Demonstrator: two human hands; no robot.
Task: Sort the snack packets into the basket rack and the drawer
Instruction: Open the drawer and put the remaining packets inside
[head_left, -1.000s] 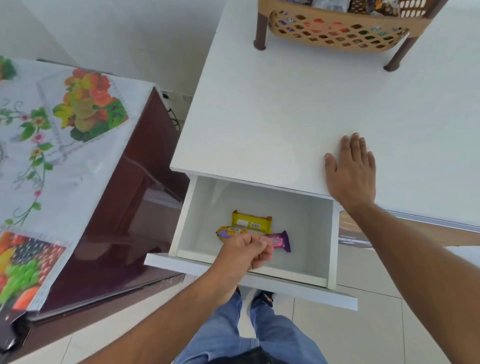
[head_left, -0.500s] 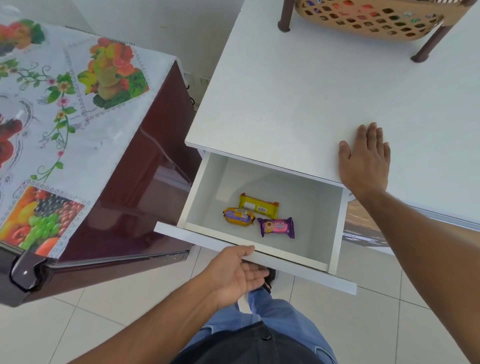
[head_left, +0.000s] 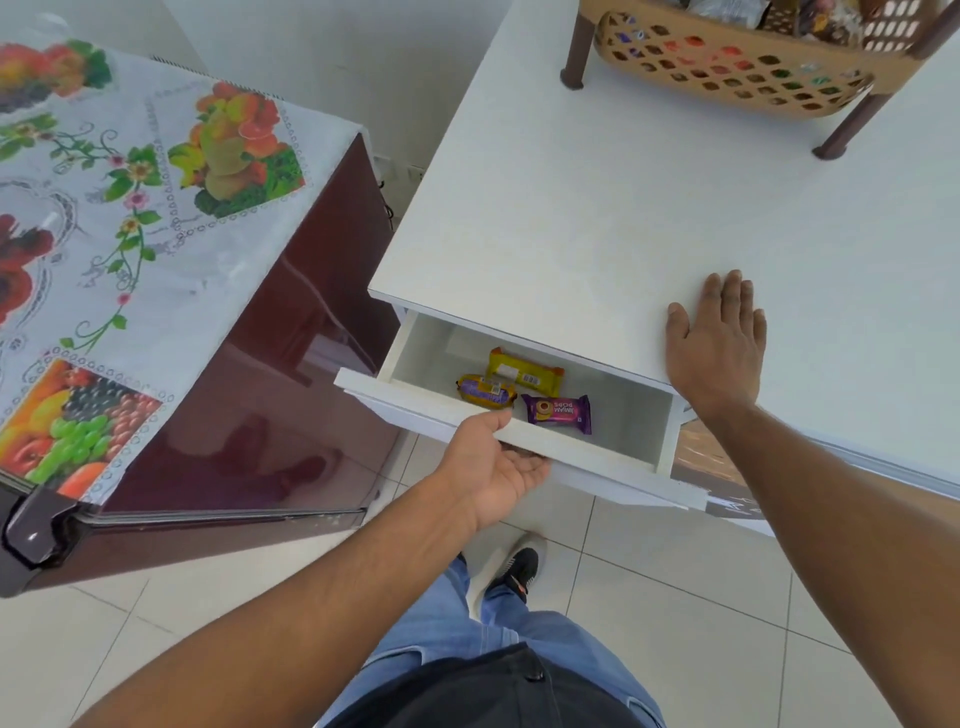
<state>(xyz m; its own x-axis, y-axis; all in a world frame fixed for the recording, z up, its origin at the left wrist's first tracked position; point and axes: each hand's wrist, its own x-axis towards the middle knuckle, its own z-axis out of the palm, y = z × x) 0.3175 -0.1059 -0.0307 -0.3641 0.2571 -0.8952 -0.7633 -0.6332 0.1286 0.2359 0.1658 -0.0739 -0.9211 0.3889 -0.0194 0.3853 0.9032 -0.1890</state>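
Drawer (head_left: 524, 439) partly open at centre frame, three snack packets inside, left hand (head_left: 493, 467) at its front panel

The yellow packet (head_left: 525, 371) lies toward the rear of the drawer; the yellow-and-purple packet (head_left: 486, 391) sits just in front of it and touches it; the purple packet (head_left: 557, 413) lies to the right, near the front wall. The left hand is palm-up under the front panel, thumb resting on the panel's top edge, fingers tucked beneath it and gripping it. The right hand (head_left: 719, 343) lies flat on the white tabletop (head_left: 597, 208) at right of centre, fingers straight and together, holding nothing. The basket rack (head_left: 737, 67) stands on the tabletop at upper right, with packets visible through its perforated wall. A dark red appliance (head_left: 270, 364) under a fruit-print cover (head_left: 130, 208) fills the left of the frame
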